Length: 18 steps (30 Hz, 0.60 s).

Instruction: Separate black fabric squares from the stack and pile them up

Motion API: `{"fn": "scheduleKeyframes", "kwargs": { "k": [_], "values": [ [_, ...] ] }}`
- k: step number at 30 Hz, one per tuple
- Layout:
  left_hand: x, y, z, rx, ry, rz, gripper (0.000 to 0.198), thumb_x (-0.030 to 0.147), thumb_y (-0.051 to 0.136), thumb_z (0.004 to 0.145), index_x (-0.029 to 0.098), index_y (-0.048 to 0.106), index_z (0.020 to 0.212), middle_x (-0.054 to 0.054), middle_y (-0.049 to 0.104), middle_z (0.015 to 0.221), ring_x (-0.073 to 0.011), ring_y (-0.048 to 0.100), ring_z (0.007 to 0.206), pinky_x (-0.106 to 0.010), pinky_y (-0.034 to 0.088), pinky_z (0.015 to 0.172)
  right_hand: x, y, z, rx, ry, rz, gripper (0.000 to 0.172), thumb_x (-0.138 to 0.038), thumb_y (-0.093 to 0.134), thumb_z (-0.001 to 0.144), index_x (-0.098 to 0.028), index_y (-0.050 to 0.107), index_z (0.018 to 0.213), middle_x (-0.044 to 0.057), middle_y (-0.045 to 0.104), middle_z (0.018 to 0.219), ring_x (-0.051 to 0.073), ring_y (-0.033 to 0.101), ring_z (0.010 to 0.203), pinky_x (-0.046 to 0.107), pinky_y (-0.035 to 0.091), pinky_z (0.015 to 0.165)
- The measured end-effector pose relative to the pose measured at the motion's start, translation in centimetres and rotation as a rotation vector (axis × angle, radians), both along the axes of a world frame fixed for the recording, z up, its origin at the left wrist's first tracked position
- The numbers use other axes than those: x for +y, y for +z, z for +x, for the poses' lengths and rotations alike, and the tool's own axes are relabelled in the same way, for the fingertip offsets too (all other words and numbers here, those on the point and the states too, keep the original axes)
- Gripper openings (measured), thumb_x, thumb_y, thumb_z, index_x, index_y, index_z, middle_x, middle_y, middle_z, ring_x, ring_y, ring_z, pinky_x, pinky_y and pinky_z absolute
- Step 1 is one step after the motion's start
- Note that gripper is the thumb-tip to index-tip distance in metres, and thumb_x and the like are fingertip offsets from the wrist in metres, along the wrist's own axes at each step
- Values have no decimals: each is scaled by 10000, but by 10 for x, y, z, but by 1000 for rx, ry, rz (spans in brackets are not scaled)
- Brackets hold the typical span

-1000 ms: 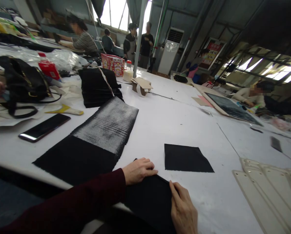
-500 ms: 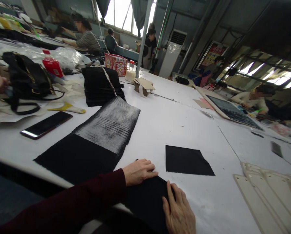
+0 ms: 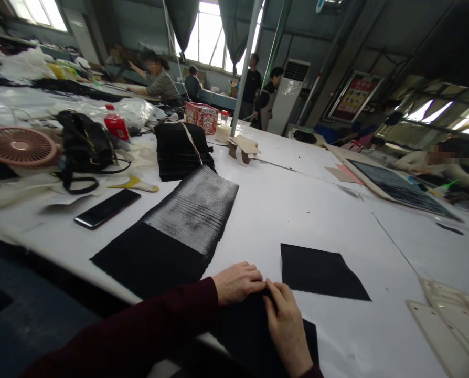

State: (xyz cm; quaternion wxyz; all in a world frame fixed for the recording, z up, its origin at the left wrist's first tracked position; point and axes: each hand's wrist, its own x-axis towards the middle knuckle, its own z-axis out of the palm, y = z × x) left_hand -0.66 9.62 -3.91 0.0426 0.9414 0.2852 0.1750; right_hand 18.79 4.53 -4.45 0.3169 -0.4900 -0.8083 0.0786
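A piece of black fabric (image 3: 244, 328) lies at the table's front edge, right in front of me. My left hand (image 3: 240, 283) is closed on its far edge, fingers pressed together. Close beside it, my right hand (image 3: 287, 317) pinches the same edge between thumb and fingers, the fingertips of both hands nearly touching. A smaller black fabric piece (image 3: 323, 273) lies flat beyond my right hand. To the left is a fanned row of black pieces (image 3: 195, 210), whose overlapping edges carry a greyish-white coating.
Behind the row stands a tied black stack (image 3: 181, 149). At left are a phone (image 3: 107, 208), a yellow-handled scraper (image 3: 134, 182), a black bag (image 3: 85, 142) and a pink fan (image 3: 20, 147). Pale template boards (image 3: 447, 325) lie at right. Several people work farther back.
My right hand has moved toward the left hand along the fabric's far edge, its fingers now curled into a pinch. The camera view has turned a little to the left.
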Motion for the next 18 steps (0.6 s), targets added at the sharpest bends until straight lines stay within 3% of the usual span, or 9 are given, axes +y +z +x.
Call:
{"fn": "scheduleKeyframes", "kwargs": {
  "k": [2,6,9,12,18],
  "values": [
    [2,1,-5,-12,31,-10,231,313,528,961,208,590,1157,-47,642,1024,-184,563,919,-320,414,832,2,-6,-2,-43,9,41,311,-197,403,977,-189,549,1252,102,586,1005,224,601,935,383,545,816],
    [6,9,-18,-44,123,-79,488,524,638,861,210,578,1230,-65,668,1021,-225,574,976,-351,404,856,7,-4,2,-182,-24,137,311,-198,457,937,-197,578,1223,120,602,1068,265,588,965,445,513,807],
    [7,20,-30,-28,212,-203,537,498,741,775,216,605,1212,-84,664,1080,-267,570,1034,-387,406,887,17,8,-2,-197,9,113,314,-181,477,900,-210,604,1186,108,627,1084,263,597,973,413,510,771],
    [6,28,-43,-2,288,-291,470,424,777,747,228,641,1152,-73,640,1138,-257,598,1015,-360,455,851,30,15,-16,-154,105,27,335,-153,467,882,-216,619,1174,89,651,1030,235,619,930,358,511,732],
    [5,28,-54,-4,383,-346,309,324,704,811,226,667,1102,-54,625,1130,-221,653,927,-305,516,759,44,3,-49,-85,162,-41,276,-149,466,892,-211,650,1089,63,634,896,210,610,823,333,494,705]
  ]
}}
